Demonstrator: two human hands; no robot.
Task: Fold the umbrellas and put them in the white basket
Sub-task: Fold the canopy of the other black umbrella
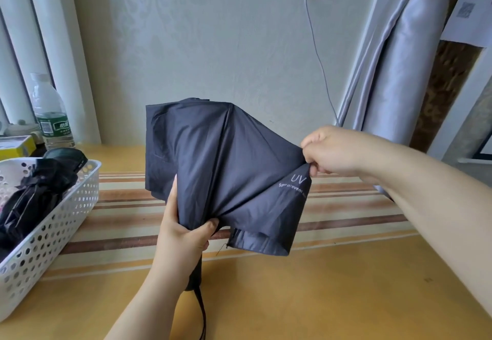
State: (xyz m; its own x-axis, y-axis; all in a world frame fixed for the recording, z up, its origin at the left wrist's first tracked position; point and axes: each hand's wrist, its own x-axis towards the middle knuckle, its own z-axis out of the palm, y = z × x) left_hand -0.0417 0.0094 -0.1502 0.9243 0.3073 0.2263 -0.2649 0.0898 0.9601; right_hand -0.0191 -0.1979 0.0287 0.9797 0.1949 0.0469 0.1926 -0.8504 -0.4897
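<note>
A: Far left first. What's in the white basket (pixel 40 233)?

B: Dark folded fabric, at least one folded black umbrella (pixel 32 193), perhaps more; I can't separate them. The basket sits on the desk (pixel 319 299) at its left edge, with one water bottle (pixel 50 116) and a yellow box (pixel 16 146) beyond it.

A: And the one being worked on?

B: One navy umbrella (pixel 213 166), collapsed but loose, held up over the middle of the desk. Its long axis runs near to far, tilted upward, handle end toward the person, a wrist strap (pixel 202 313) hanging below.

A: The left hand (pixel 183 238)?

B: Its fingers are wrapped round the gathered canopy just above the handle, thumb pressed across the fabric.

A: The right hand (pixel 338 150)?

B: It pinches one panel's edge, by the printed UV mark (pixel 298 178), drawing it out to the right.

A: What does the next move hinge on?

B: I'd judge that stretched panel: it lies right of the shaft and must wrap round it. The basket is left, so the left hand is nearer
</note>
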